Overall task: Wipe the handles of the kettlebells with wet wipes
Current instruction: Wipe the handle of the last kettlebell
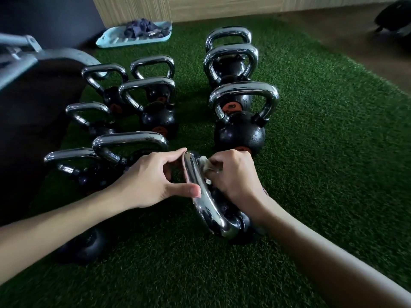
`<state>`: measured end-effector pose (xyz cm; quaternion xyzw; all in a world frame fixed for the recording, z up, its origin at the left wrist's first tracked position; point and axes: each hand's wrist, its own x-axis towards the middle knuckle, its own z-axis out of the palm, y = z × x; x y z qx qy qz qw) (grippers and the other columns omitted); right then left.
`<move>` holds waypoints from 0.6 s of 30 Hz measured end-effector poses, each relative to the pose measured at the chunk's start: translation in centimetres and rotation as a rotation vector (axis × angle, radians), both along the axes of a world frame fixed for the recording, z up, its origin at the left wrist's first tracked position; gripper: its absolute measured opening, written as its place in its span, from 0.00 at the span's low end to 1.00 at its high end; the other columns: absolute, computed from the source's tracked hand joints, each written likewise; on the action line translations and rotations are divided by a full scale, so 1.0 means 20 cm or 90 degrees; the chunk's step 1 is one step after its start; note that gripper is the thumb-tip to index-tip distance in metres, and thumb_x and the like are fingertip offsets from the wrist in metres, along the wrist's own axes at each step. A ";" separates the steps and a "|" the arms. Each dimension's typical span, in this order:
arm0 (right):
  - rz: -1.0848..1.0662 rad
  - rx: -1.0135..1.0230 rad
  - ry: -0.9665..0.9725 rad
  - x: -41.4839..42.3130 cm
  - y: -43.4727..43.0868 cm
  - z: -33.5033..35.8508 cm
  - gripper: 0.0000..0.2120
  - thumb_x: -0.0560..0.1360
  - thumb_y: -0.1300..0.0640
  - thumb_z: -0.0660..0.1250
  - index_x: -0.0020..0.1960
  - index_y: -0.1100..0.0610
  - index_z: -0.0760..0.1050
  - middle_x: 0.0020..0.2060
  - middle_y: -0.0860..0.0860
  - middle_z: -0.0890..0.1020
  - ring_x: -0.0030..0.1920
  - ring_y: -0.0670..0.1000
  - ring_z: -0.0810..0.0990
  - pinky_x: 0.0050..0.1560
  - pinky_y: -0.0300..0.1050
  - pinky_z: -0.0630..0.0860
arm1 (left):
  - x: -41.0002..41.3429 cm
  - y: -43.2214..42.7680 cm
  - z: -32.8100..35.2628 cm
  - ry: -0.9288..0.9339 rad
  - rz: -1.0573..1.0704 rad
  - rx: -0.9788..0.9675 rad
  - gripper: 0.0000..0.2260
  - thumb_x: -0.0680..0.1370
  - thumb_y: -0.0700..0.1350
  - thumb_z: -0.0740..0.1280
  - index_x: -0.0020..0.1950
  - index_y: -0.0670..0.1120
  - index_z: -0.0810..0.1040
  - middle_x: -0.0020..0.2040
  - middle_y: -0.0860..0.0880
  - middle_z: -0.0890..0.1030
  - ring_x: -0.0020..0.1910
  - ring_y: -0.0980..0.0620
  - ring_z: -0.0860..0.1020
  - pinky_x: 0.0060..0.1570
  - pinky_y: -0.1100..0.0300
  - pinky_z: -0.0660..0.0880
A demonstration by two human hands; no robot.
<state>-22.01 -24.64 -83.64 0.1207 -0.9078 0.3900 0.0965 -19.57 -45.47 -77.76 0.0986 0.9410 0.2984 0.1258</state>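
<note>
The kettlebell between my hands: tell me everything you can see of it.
The kettlebell is the nearest one, standing on green turf. Its black body is mostly hidden beneath its thick, shiny chrome handle, a loop seen from above, with wet-looking smears. The left hand holds the handle between index fingertip and thumb; the right hand presses a white wet wipe against the handle's right side.
</note>
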 end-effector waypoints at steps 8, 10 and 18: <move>-0.130 -0.114 -0.096 0.07 0.39 0.05 0.08 0.67 0.48 0.80 0.36 0.51 0.84 0.28 0.45 0.82 0.28 0.41 0.75 0.30 0.38 0.69 | -0.09 0.27 0.16 0.079 -0.083 -0.105 0.43 0.53 0.85 0.62 0.68 0.76 0.69 0.59 0.64 0.82 0.38 0.63 0.77 0.39 0.63 0.72; -0.181 -0.131 -0.113 0.09 0.53 0.07 0.07 0.67 0.46 0.80 0.37 0.48 0.85 0.29 0.42 0.83 0.30 0.37 0.76 0.31 0.35 0.69 | -0.13 0.40 0.18 0.127 -0.104 -0.164 0.44 0.54 0.86 0.61 0.68 0.73 0.72 0.59 0.62 0.83 0.47 0.60 0.81 0.42 0.60 0.74; -0.283 -0.233 -0.097 0.27 0.89 0.16 0.07 0.67 0.48 0.81 0.41 0.48 0.87 0.31 0.43 0.85 0.28 0.40 0.77 0.29 0.32 0.68 | -0.25 0.71 0.30 0.171 -0.269 -0.269 0.35 0.57 0.84 0.64 0.55 0.65 0.82 0.44 0.58 0.84 0.46 0.55 0.82 0.48 0.56 0.79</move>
